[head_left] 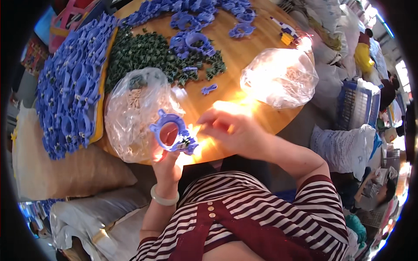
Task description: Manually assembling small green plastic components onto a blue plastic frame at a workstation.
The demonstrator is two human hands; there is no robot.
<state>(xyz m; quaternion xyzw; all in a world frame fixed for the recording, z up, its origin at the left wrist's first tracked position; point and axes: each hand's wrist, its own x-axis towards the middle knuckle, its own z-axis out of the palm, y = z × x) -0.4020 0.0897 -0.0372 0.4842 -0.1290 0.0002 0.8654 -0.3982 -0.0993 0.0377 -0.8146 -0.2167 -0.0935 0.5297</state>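
My left hand (163, 157) grips a blue-violet plastic part (162, 117) with a round ring and a smaller section at its lower right, where a dark green bit and pale bits show. To its right, my right hand (235, 130) is held with fingers bent together in a pinch. Glare and blur hide whatever may be between its fingertips. Clear plastic bags with small pale pieces lie on either side: one bag (126, 117) beside my left hand, another bag (278, 78) beyond my right. A small blue-violet piece (209, 89) lies on the round wooden table (235, 56).
A heap of dark green pieces (143, 54) covers the table's left side. More blue-violet parts (187, 21) are piled at the far edge. A yellow-rimmed tray (99, 115) of similar parts stands left. A white-and-yellow tool (285, 32) lies far right; sacks (344, 145) and a blue crate (350, 104) stand beyond.
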